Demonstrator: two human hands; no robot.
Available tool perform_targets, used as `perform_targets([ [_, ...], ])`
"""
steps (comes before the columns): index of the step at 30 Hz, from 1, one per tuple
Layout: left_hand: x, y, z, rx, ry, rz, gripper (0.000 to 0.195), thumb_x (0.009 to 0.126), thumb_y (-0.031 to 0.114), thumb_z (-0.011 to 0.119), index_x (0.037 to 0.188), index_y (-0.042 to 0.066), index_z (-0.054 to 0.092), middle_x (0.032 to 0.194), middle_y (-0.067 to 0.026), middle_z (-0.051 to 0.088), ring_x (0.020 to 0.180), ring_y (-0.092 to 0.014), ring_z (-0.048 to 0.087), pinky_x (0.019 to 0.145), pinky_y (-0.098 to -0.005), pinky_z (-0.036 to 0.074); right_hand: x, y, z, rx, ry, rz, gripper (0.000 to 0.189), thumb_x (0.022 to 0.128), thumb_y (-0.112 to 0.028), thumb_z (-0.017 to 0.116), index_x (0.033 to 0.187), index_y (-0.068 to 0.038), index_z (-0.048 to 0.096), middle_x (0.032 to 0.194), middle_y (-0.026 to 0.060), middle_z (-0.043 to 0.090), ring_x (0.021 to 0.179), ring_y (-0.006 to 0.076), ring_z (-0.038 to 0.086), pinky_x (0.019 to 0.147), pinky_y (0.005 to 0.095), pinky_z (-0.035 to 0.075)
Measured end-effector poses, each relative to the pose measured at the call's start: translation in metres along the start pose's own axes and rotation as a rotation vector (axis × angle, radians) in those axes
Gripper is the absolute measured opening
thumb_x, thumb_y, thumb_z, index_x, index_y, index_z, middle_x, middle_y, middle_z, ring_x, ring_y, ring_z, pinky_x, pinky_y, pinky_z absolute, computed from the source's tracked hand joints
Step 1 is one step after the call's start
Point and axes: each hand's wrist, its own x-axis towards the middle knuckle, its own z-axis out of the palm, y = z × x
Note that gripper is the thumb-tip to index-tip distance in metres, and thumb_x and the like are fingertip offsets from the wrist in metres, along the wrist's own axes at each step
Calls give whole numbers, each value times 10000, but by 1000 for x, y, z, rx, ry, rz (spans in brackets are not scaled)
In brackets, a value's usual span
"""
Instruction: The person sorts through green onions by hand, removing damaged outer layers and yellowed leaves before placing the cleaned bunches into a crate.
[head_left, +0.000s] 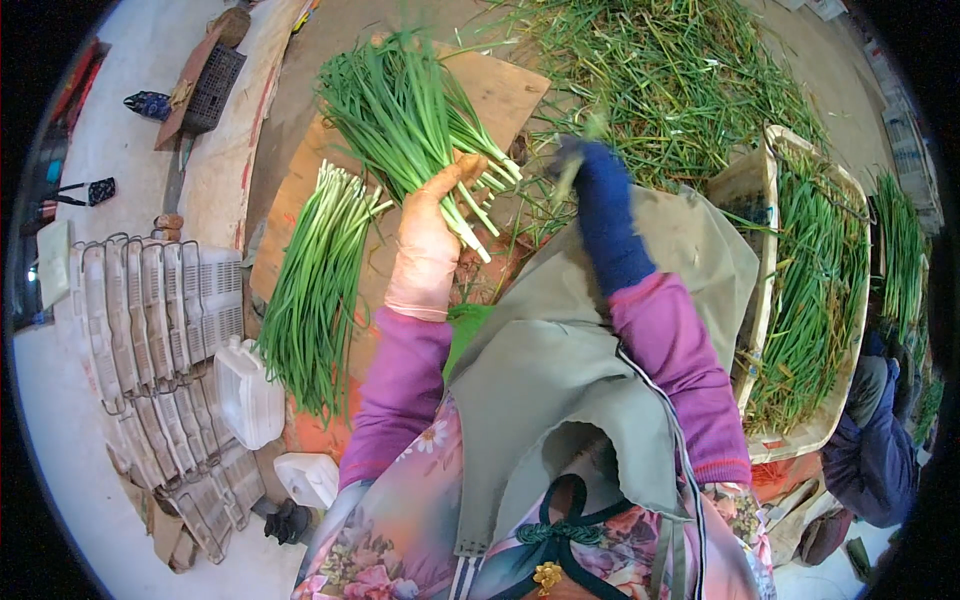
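Note:
My left hand (435, 214), in a pale orange rubber glove, is closed around a bunch of garlic chives (405, 127), white stem ends pointing down to the right. My right hand (581, 161), in a dark blue glove, is blurred; pale leafy scraps (568, 176) show at its fingers, to the right of the bunch. A second pile of chives (319, 285) lies on the wooden board (495, 79), left of my left hand, its white ends towards the top. More stems lie on the board behind the held bunch.
A pale plastic crate (772, 225) full of chives stands at my right. Loose leaves (675, 82) cover the floor ahead. Stacked crates (165, 300) and a white plastic jug (250, 394) are at left. A person (874, 442) sits at far right beside more chives (898, 247).

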Motion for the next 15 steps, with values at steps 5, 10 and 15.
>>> perform_targets([
  [5,-13,9,12,-153,-118,-30,231,803,108,506,1015,21,477,1017,-145,547,1040,-291,494,846,-441,427,50,-40,-80,488,40,344,227,849,-205,456,1014,-54,498,920,64,536,886,208,514,816,408,425],
  [10,-26,22,10,-323,-326,-24,235,817,115,509,1048,76,488,835,-17,549,671,-109,537,620,-297,490,18,-33,11,-509,-185,267,501,757,-353,594,1122,-28,484,1000,97,571,896,166,540,720,296,452],
  [15,-23,39,18,-767,-716,-61,354,848,120,474,1187,40,414,618,30,329,459,-46,306,429,-181,283,33,16,16,-1251,-378,53,403,749,-405,549,975,-71,572,887,159,590,797,284,578,695,386,444],
])
